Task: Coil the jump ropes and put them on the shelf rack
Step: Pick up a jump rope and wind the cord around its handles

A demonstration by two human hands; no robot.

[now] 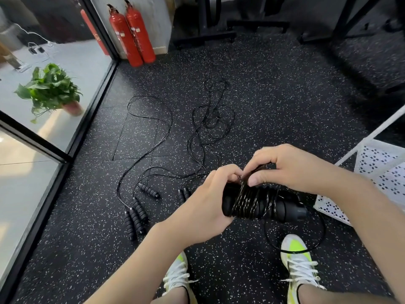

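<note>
A: What are the hands doing?

B: The left hand (203,202) is curled around the left end of a pair of black handles (282,208) held side by side, level, in front of the person. The cord (247,200) is wound round the handles in close turns. The right hand (291,167) sits on top of the turns, thumb and fingers pinching the cord where it meets the bundle.

A: Is all the cord wound up?

B: No. A loose loop (315,244) hangs from the right end of the handles and curves down over the right shoe (298,257).

A: And the other ropes?

B: On the floor (274,95), beyond and left of the hands. Their handles (135,213) lie in a cluster to the left of the left hand, one more handle (149,190) just above them, and two more partly hidden behind the left hand. Their cords (206,119) trail away in loose tangled loops.

A: The rack?

B: A white perforated shelf (381,170) at the right edge, just beyond the right forearm, which covers part of it.

A: Anything else around?

B: Two red extinguishers (133,34) stand against the far wall, a potted plant (52,88) sits behind the glass on the left, and the left shoe (177,275) shows below the left forearm.
</note>
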